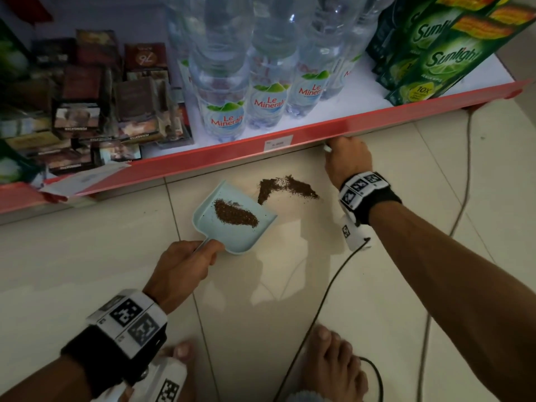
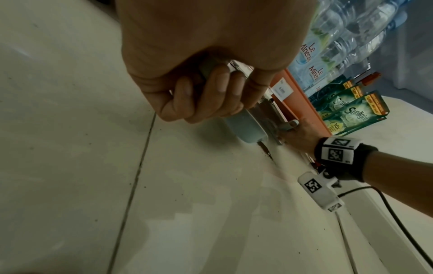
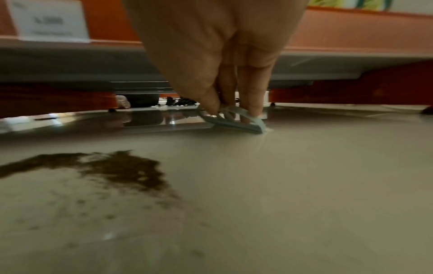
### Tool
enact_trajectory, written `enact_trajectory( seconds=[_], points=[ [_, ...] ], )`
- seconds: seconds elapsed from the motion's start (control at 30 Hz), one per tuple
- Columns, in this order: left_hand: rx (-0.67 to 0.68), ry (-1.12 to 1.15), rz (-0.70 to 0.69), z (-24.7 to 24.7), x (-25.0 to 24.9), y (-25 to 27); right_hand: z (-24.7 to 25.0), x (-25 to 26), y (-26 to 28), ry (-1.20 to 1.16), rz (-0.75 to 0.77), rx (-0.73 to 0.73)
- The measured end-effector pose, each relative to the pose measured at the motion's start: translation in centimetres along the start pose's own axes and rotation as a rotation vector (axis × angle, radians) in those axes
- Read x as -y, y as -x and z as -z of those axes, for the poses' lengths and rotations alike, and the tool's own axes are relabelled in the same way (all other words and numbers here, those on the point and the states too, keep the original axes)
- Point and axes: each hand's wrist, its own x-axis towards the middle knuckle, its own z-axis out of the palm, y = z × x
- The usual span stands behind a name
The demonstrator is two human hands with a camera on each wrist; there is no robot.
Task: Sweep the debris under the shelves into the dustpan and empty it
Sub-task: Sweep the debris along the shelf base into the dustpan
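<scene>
A light blue dustpan [image 1: 208, 216] lies on the tiled floor and carries a strip of brown debris [image 1: 236, 217]. My left hand [image 1: 185, 265] grips its handle, fingers curled round it in the left wrist view [image 2: 206, 96], with the dustpan [image 2: 246, 128] just beyond. More brown debris [image 1: 287, 187] lies on the floor right of the pan's mouth, also blurred in the right wrist view [image 3: 121, 166]. My right hand [image 1: 346, 161] is at the shelf's lower edge, to the right of that debris. Its fingertips [image 3: 230, 105] pinch a small light blue brush [image 3: 236, 120] that touches the floor under the shelf.
A red shelf edge [image 1: 290, 140] with a price tag [image 1: 278, 143] runs above the floor. On it stand water bottles [image 1: 226, 111], green Sunlight packs [image 1: 435, 59] and dark cartons [image 1: 87, 111]. Cables [image 1: 319, 309] trail over the tiles. My bare feet [image 1: 333, 361] are near the bottom.
</scene>
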Motion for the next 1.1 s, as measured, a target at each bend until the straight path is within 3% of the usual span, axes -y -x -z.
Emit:
enact_trajectory(
  seconds=[0.17, 0.27, 0.37, 0.5, 0.57, 0.73, 0.83, 0.97, 1.03, 1.1],
  points=[
    [-0.009, 0.008, 0.021, 0.5, 0.2, 0.3, 1.5, 3.1, 2.4, -0.138, 0.454, 0.172],
    [-0.007, 0.024, 0.003, 0.5, 0.0, 0.4, 2.9, 2.0, 4.4, -0.132, 0.565, 0.186],
    [-0.018, 0.023, 0.007, 0.5, 0.2, 0.2, 2.9, -0.3, 4.0, -0.067, 0.398, -0.004],
    [-0.005, 0.017, -0.014, 0.6, 0.2, 0.5, 1.9, -1.1, 1.7, 0.064, 0.062, -0.013],
    [-0.003, 0.009, -0.009, 0.6, 0.2, 0.6, 1.3, -0.2, 1.2, 0.040, 0.063, 0.016],
    [-0.012, 0.044, 0.024, 0.8, 0.0, 0.7, 2.1, 2.6, 3.8, -0.122, 0.468, 0.172],
    [-0.021, 0.050, 0.028, 1.0, 0.2, 0.8, 3.4, 2.0, 5.1, -0.076, 0.559, 0.168],
    [-0.012, 0.039, 0.025, 1.0, 0.4, 0.9, 3.1, -0.2, 3.5, 0.032, 0.256, -0.029],
    [0.002, 0.028, 0.013, 1.0, 0.6, 0.9, 2.2, -0.2, 2.3, 0.065, 0.092, -0.031],
    [0.004, 0.028, -0.002, 1.0, 1.0, 1.0, 1.1, 0.9, 1.6, 0.034, 0.059, 0.011]
  ],
)
